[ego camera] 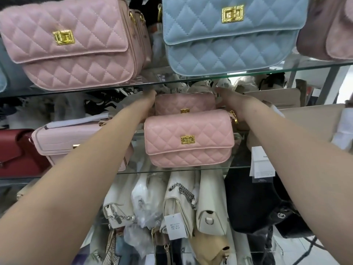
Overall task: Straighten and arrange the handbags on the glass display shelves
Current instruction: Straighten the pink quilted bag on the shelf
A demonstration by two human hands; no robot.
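Observation:
Two small pink quilted handbags with gold clasps stand one behind the other on the middle glass shelf (191,170). The front pink bag (189,138) faces me near the shelf's edge. The rear pink bag (184,102) stands just behind it, half hidden. My left hand (150,101) presses against the rear bag's left end, and my right hand (228,101) holds its right end by the gold chain. My fingers are mostly hidden behind the bags.
A large pink quilted bag (72,44) and a blue quilted bag (229,35) stand on the upper glass shelf (248,72). A pale pink bag (76,142) and a red bag (17,152) sit left. A beige bag (305,119) sits right. Cream and black bags crowd below.

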